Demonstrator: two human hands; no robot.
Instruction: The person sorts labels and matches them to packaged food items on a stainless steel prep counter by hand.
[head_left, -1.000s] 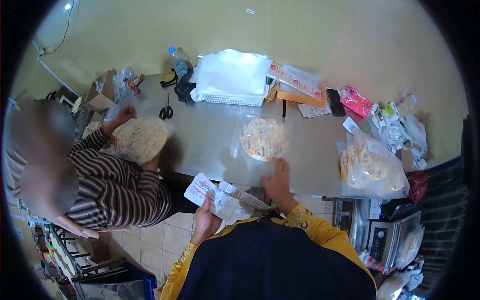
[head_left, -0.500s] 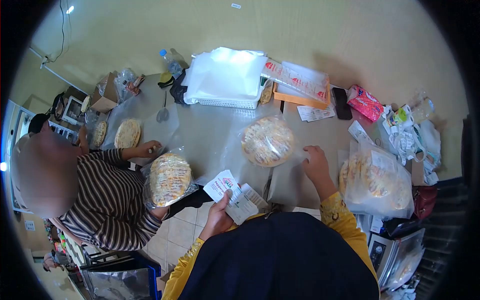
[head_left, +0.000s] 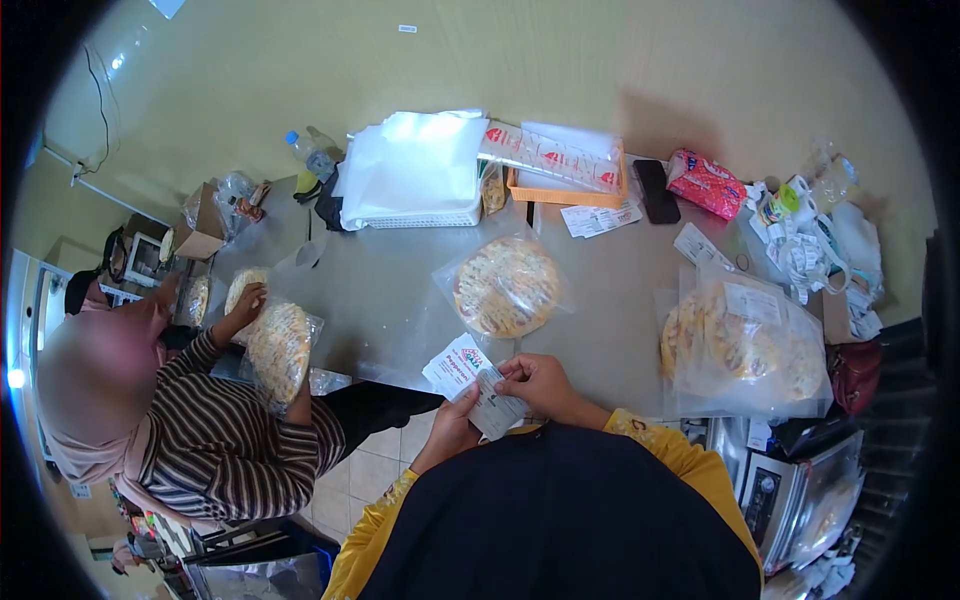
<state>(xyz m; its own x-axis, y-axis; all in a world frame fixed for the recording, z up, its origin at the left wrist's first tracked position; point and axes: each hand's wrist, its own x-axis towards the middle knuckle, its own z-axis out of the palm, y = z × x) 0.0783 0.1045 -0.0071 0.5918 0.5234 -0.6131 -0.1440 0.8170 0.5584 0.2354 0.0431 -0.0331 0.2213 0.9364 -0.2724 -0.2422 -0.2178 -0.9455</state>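
Both hands on a stack of small white printed paper labels at the near edge of the grey metal table.

The left hand cups the stack from below, and the right hand pinches the top label between thumb and fingers. Just beyond lies a round flatbread in a clear plastic bag, flat and untouched. To the left, a co-worker's striped sleeve rises beside another bagged flatbread. A big clear bag of flatbreads sits right.
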